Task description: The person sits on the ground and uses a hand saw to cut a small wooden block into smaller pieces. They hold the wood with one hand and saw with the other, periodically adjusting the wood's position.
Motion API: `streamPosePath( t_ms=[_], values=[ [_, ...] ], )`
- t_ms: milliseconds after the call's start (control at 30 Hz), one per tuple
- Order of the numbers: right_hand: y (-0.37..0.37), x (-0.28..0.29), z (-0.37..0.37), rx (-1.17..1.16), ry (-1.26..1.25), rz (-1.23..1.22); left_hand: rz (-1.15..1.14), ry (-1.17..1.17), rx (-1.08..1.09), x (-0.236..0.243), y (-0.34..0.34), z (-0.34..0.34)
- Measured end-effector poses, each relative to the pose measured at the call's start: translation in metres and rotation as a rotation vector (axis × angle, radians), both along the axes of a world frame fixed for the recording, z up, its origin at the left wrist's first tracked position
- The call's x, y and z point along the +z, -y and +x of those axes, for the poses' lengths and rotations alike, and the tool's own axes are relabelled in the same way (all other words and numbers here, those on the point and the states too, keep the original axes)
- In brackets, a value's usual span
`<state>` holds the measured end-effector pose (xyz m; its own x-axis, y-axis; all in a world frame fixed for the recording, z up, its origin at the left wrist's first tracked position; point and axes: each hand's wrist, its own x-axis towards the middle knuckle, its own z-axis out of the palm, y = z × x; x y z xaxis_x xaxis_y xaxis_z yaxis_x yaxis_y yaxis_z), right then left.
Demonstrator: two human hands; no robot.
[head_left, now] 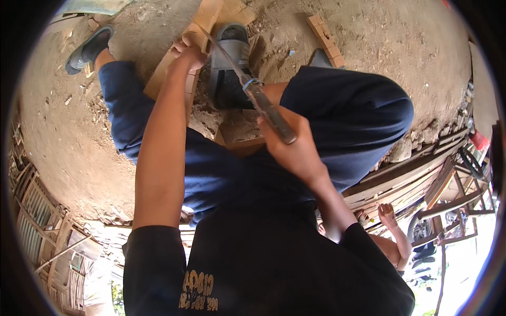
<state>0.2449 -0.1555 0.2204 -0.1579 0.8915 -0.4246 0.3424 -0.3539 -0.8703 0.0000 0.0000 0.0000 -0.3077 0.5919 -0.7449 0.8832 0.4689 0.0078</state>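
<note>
My left hand [191,55] rests with curled fingers on a light wooden plank [167,73] that lies slantwise on the ground between my feet. In my right hand [295,145] is a knife [224,51] with a long, narrow, tapering blade and a worn wooden handle [266,108], tied with a blue band. The blade points up and left, its tip by the plank near my left fingers. Whether the tip touches the wood, I cannot tell. My sandalled right foot [232,58] is close beside the plank.
A short notched wooden piece [325,41] lies on the dirt floor [369,37] at the far right, beside a dark flat object [320,59]. Another person's hand [387,215] shows at the lower right, near stacked boards [400,176] and a wooden frame [458,203].
</note>
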Motion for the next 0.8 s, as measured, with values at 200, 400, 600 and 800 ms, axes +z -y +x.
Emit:
streamPosePath(
  t_ms=[200, 400, 600, 800],
  values=[
    [-0.067, 0.022, 0.042, -0.077, -0.307, -0.532, -0.025, -0.001, -0.092, -0.002, 0.013, -0.011],
    [-0.093, 0.021, 0.058, -0.144, -0.414, -0.644, -0.090, -0.027, -0.060, 0.002, 0.014, -0.008],
    [-0.112, 0.011, 0.075, -0.136, -0.494, -0.703, -0.092, 0.003, -0.030, 0.000, 0.013, -0.006],
    [-0.119, -0.023, 0.101, -0.331, -0.794, -0.873, -0.094, 0.050, -0.002, 0.018, 0.014, 0.005]
  ],
)
